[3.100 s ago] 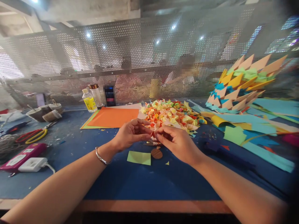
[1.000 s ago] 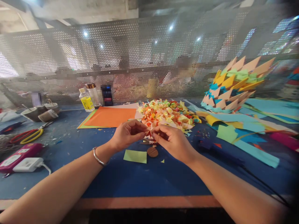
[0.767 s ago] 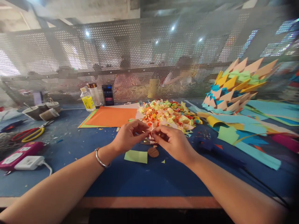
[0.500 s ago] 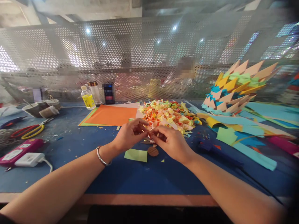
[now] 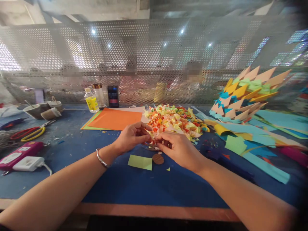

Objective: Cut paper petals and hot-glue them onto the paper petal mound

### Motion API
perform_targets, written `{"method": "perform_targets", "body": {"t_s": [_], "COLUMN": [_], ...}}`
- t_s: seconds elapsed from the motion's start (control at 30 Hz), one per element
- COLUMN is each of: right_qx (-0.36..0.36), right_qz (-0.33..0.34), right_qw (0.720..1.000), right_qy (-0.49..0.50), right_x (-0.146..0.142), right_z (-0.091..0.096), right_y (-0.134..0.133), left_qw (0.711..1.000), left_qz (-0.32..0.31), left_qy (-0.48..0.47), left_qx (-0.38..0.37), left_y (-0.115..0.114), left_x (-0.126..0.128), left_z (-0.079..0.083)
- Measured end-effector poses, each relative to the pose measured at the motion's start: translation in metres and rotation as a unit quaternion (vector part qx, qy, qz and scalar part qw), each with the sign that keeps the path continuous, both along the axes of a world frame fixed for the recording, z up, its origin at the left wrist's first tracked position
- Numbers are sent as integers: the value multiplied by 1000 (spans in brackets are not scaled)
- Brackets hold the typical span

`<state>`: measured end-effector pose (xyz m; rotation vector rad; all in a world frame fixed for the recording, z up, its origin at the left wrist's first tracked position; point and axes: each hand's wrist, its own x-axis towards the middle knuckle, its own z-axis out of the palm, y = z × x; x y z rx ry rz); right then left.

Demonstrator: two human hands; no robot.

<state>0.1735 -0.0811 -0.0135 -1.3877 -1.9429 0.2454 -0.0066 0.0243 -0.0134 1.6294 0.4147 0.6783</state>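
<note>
Tabletop point(image 5: 134, 189) spans the lower frame; at centre, left hand point(image 5: 131, 138) and right hand point(image 5: 179, 149), both nearly closed, pinch a paper bit point(image 5: 153, 139); pulling unevenly might tear it.

A flat blue tabletop point(image 5: 149, 192) spans the frame's lower half. On it lie a heap of multicoloured folded paper pieces point(image 5: 175, 120) at centre, an orange-topped stack of paper sheets point(image 5: 113, 118) left of centre and — lower middle — a pale-green paper rectangle point(image 5: 140, 162) beside a round brown disc point(image 5: 158, 158).
</note>
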Motion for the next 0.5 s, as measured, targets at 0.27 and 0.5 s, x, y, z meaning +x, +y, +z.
{"method": "perform_targets", "body": {"t_s": [0.27, 0.5], "right_qx": [-53, -82], "right_qz": [31, 66], "right_qw": [998, 993], "right_qy": [9, 46], "right_x": [-1, -5], "right_z": [-9, -14], "right_y": [0, -4], "left_qw": [991, 980], "left_qz": [-93, -144], "left_qy": [70, 122], "left_qx": [-62, -61], "left_y": [7, 7], "left_x": [-3, -4], "left_z": [3, 8]}}
